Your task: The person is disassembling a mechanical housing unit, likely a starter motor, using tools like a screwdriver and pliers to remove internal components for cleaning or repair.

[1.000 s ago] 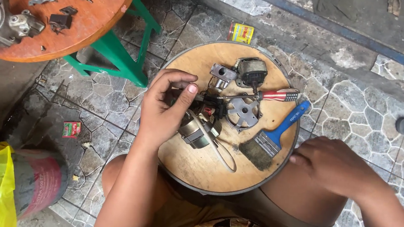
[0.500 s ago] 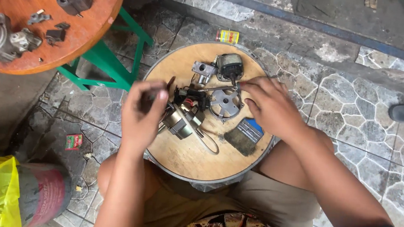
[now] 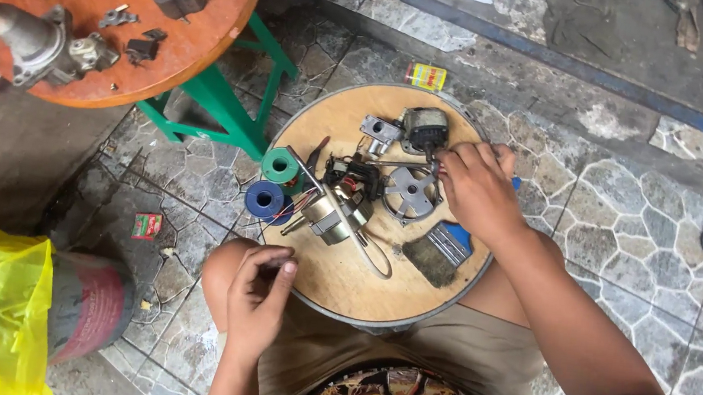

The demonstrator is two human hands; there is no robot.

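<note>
Grey finned motor part [image 3: 410,191], round, beside right hand [image 3: 476,191].

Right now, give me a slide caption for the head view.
Right hand reaches among motor parts on a round wooden board; left hand pinches something small by its edge.
</note>
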